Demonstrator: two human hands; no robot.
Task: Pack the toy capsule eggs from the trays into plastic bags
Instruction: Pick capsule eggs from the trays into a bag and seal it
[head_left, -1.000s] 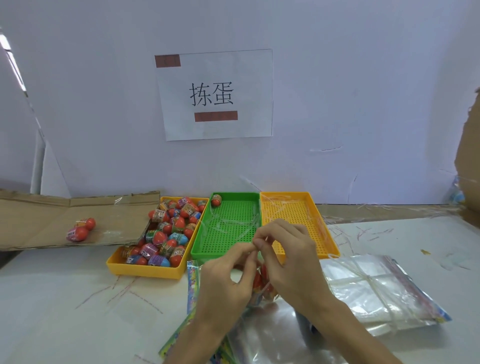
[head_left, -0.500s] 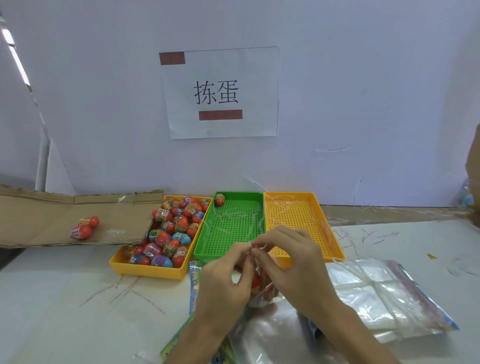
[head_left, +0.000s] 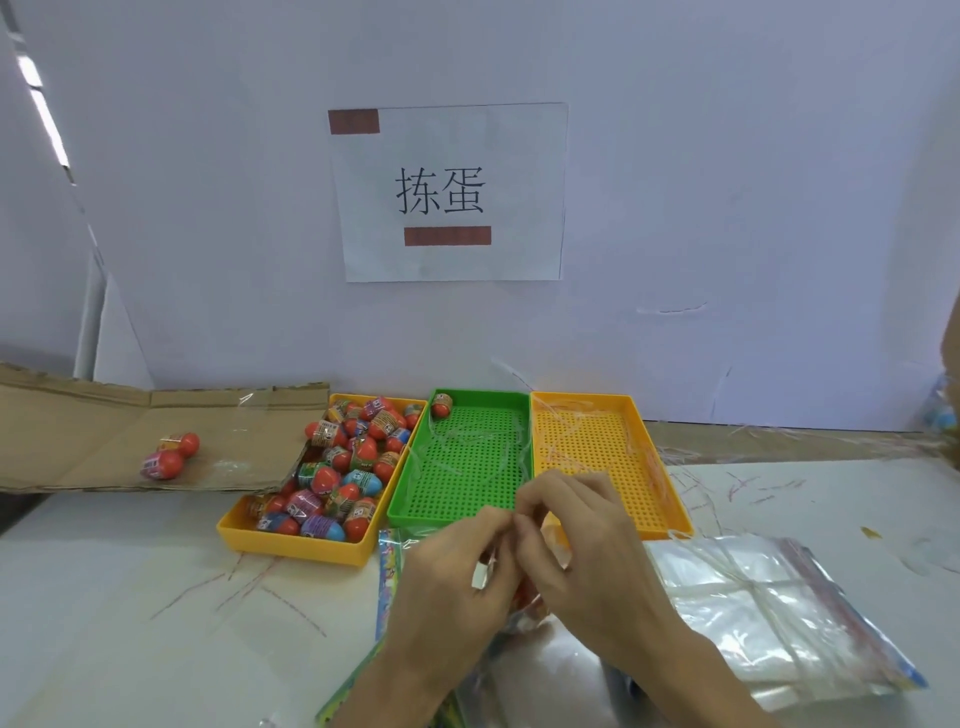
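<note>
Both hands meet low in the middle of the view. My left hand (head_left: 457, 582) and my right hand (head_left: 582, 561) pinch the top of a small clear plastic bag (head_left: 527, 608) that holds red capsule eggs; most of the bag is hidden behind my fingers. Further left, a yellow tray (head_left: 291, 545) holds several red and blue capsule eggs (head_left: 343, 467). One egg (head_left: 441, 404) lies in the far corner of the green tray (head_left: 467, 467). The second yellow tray (head_left: 654, 467) holds only thin clear strips.
Two wrapped eggs (head_left: 171, 454) lie on flattened cardboard (head_left: 78, 431) at the left. A stack of clear bags (head_left: 769, 618) lies at the right. Printed bag strips (head_left: 387, 571) lie under my left hand. A paper sign (head_left: 447, 192) hangs on the white back wall.
My fingertips have kept working at the top of the bag, nearly in place. The trays and eggs have not moved; only the camera shifted slightly.
</note>
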